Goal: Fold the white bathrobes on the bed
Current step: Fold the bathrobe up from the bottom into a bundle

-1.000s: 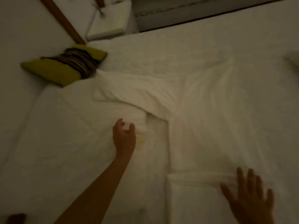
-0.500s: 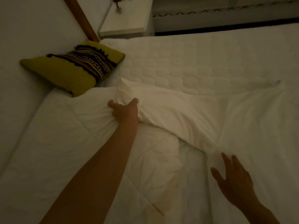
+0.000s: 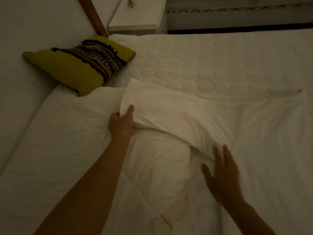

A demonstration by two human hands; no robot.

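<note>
A white bathrobe [image 3: 264,133] lies spread over the right part of the bed in dim light. One long sleeve [image 3: 172,112] of it stretches left across the white duvet [image 3: 59,150]. My left hand [image 3: 121,122] grips the end of that sleeve, fingers curled round the cloth and lifting it a little off the duvet. My right hand [image 3: 220,173] is blurred, with its fingers spread, at the near edge of the sleeve where it meets the robe's body. I cannot tell whether the right hand touches the cloth.
A yellow-green cushion [image 3: 79,70] with a dark patterned band lies at the head of the bed. A quilted mattress pad [image 3: 211,65] shows beyond the robe. A white bedside table [image 3: 137,19] and a wooden post [image 3: 93,16] stand past the bed's far corner.
My left hand reached forward, took hold of the sleeve end, and now lifts it. My right hand moved up to the sleeve's near edge. The view has tilted towards the head of the bed.
</note>
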